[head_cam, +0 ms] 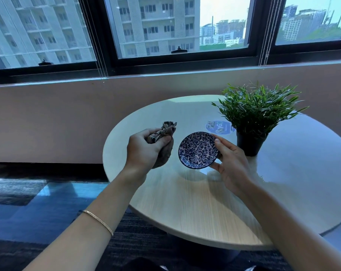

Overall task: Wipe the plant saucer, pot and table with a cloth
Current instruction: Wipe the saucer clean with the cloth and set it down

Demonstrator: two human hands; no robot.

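Above the near middle of the round, pale wood-grain worktop [185, 202], the right hand [232, 165] holds a small saucer [198, 150] patterned in blue and white scrolls. The saucer is lifted clear of the worktop and tilted so that its inner face turns toward the camera; its shadow falls on the surface just below. The right grip is clamped on the saucer's rim, with the thumb pressing the upper right edge and the fingers curled behind and under the lower edge.

Just left of the saucer, and apart from it, the left hand [144, 151] holds a bunched grey-brown cloth [166, 130]. That grip is closed round the cloth, the thumb laid across the front. One crumpled end sticks out above the fist and the rest hangs below the palm; whether the hanging end touches the worktop is hard to tell from this angle. A thin gold bracelet [99, 221] circles the left forearm.

Behind the right hand, a dark pot [250, 144] stands upright on the worktop, holding a bushy green plant [257, 110] with narrow leaves. The pot is near the saucer but not touching it. A round blue sticker [217, 126] lies flat on the worktop just left of the pot, beyond the saucer. Past the worktop a pinkish wall runs under a dark-framed window [165, 26], with tall buildings outside. Dark blue carpet [28, 202] covers the floor at left.
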